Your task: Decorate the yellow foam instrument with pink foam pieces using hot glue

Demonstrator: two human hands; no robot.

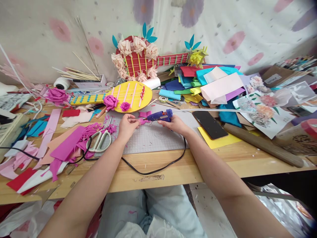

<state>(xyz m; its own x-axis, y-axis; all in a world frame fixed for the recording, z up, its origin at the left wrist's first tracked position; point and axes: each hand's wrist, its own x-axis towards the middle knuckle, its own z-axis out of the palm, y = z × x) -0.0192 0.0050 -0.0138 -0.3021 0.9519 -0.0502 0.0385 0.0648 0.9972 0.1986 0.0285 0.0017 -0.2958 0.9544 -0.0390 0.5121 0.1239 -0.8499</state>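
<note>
My right hand (176, 124) grips a blue glue gun (160, 115), nozzle pointing left over the grey cutting mat (153, 137). My left hand (127, 125) pinches a small magenta paper piece (143, 121) right at the nozzle tip. The gun's black cord (158, 169) loops over the front of the wooden table (173, 168). White-handled scissors (100, 140) lie left of my left hand among magenta paper scraps (71, 145). Just behind my hands lies a yellow paper guitar (123, 96) with magenta paper flowers on it.
A red paper guitar (146, 59) with cream flowers leans on the back wall. Stacked coloured paper sheets (210, 84) fill the right rear. A black phone (209, 124) rests on yellow paper, a wooden stick (262, 144) beside it. Flower prints (262, 110) lie far right.
</note>
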